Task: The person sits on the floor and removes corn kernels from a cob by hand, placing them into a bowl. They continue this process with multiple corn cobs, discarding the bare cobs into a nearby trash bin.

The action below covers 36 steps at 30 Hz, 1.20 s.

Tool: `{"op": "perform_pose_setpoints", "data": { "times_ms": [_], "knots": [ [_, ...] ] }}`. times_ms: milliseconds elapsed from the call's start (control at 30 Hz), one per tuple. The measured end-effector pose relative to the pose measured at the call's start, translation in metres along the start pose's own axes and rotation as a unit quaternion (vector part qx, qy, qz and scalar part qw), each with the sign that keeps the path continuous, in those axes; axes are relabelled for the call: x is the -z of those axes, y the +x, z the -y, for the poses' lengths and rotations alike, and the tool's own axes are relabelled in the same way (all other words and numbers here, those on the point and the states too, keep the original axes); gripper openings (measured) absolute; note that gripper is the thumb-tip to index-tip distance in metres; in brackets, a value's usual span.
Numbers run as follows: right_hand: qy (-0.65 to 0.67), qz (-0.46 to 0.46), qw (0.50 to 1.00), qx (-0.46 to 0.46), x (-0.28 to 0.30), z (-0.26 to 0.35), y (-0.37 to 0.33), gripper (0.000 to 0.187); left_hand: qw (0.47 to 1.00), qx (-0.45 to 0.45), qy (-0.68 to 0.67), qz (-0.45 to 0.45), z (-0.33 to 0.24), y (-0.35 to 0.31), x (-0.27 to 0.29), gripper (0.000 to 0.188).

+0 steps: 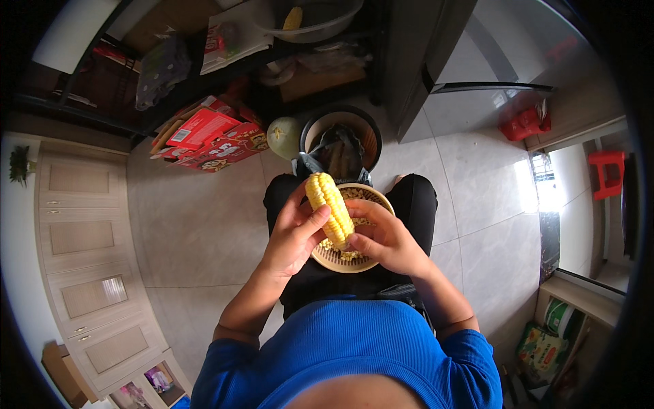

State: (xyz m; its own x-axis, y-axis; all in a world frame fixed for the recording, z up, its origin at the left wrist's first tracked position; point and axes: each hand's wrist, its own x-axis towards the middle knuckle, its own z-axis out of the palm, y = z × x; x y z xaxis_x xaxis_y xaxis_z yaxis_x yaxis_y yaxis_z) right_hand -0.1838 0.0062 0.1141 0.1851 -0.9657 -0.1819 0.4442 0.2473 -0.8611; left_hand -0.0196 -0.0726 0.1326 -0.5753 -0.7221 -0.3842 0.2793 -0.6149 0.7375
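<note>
Fingers on our left hand are partly curled around the yellow corn cob, thumb across its side, and our right hand is half closed on its lower end, thumb pressed there. Biggest to smallest, we've got grey floor tiles, red cartons off to the left, a dark-rimmed bin with a black bag in it, a tan basket between our legs and a pale green melon just beside the bin. The cob's tilted above the basket, where loose kernels lie.
</note>
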Motion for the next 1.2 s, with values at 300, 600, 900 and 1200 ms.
{"op": "perform_pose_setpoints", "data": {
  "times_ms": [300,600,900,1200],
  "knots": [
    [0.068,-0.045,0.992,0.095,0.001,0.005,-0.008,0.044,0.999,-0.027,0.032,-0.02,-0.002,-0.006,0.001,0.041],
    [0.054,-0.1,0.981,0.154,0.004,0.009,-0.015,0.029,0.996,0.053,-0.077,0.015,0.0,-0.009,0.002,0.033],
    [0.026,-0.062,0.991,0.114,0.004,0.018,-0.01,0.029,0.973,0.023,0.157,0.168,0.01,-0.011,0.009,0.053],
    [0.074,-0.098,0.984,0.131,0.019,0.005,0.0,0.019,0.98,0.097,0.012,0.174,0.018,-0.016,-0.001,0.055]
  ]
}}
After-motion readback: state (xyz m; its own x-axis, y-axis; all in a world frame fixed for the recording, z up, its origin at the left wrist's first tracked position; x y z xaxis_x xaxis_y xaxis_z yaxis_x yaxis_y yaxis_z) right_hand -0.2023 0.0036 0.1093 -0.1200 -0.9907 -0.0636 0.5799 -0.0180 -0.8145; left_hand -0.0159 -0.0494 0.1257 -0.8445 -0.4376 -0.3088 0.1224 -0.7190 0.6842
